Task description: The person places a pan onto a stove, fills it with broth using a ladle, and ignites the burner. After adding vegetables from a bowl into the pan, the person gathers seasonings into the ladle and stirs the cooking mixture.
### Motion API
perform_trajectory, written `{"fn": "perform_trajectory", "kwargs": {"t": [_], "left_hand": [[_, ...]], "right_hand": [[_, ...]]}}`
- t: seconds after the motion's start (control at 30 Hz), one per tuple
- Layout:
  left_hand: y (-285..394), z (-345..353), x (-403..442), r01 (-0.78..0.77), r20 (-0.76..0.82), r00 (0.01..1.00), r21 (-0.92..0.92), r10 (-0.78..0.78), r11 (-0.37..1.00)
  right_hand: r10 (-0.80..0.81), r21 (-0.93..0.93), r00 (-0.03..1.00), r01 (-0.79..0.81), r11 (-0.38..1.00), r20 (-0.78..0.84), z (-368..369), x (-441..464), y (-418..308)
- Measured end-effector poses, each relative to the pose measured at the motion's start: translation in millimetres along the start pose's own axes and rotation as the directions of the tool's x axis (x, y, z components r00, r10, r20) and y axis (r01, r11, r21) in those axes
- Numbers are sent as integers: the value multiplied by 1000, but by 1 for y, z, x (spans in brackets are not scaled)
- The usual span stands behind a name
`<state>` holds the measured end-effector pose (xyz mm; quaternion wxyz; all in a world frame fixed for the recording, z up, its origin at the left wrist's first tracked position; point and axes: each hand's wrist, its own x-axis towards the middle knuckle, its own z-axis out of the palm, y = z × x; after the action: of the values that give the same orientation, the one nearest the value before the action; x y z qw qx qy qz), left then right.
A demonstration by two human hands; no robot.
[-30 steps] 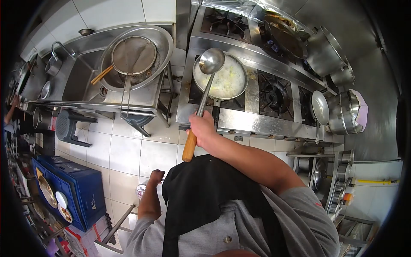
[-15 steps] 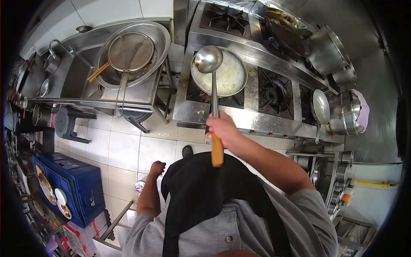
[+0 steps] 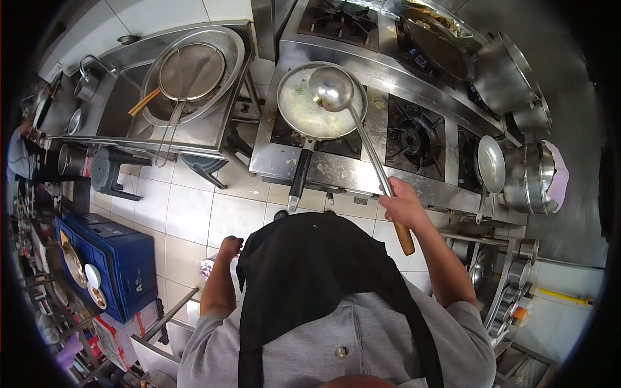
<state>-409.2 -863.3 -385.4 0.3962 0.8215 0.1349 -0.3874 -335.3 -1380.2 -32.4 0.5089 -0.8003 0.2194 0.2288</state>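
My right hand (image 3: 404, 204) is closed around the handle of a long ladle (image 3: 372, 145) with a wooden grip. The metal bowl of the ladle hangs over a frying pan (image 3: 324, 138) on the stove; whether it touches the contents I cannot tell. In the pan lies a pale, frothy liquid (image 3: 301, 107) with yellowish and green bits. The pan's black handle (image 3: 300, 176) points toward me. My left hand (image 3: 231, 247) hangs at my side by the black apron, fingers curled, with nothing visible in it.
Right of the pan is a bare burner (image 3: 414, 137), then a small pan (image 3: 491, 165) and large pots (image 3: 508, 71). A strainer (image 3: 191, 72) and chopsticks (image 3: 144, 102) rest on a wide basin (image 3: 234, 48) by the sink. A stool (image 3: 110, 171) and blue crate (image 3: 132, 271) stand left.
My right hand has moved right and slightly down, tilting the ladle; its bowl has shifted right over the pan. The pan's handle is now uncovered. My left hand stays low at my side.
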Motion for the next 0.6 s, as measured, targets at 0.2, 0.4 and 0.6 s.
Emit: {"fn": "perform_trajectory", "kwargs": {"t": [0.2, 0.4, 0.6], "left_hand": [[24, 23, 18, -303, 80, 949, 491, 304, 817], [25, 31, 47, -304, 3, 946, 349, 323, 887], [41, 29, 45, -408, 100, 905, 478, 414, 778]], "right_hand": [[-38, -79, 999, 37, 996, -1, -10, 2, 41], [-250, -249, 968, 235, 940, -29, -29, -23, 57], [-254, -375, 967, 225, 899, -30, -46, -40, 52]]}}
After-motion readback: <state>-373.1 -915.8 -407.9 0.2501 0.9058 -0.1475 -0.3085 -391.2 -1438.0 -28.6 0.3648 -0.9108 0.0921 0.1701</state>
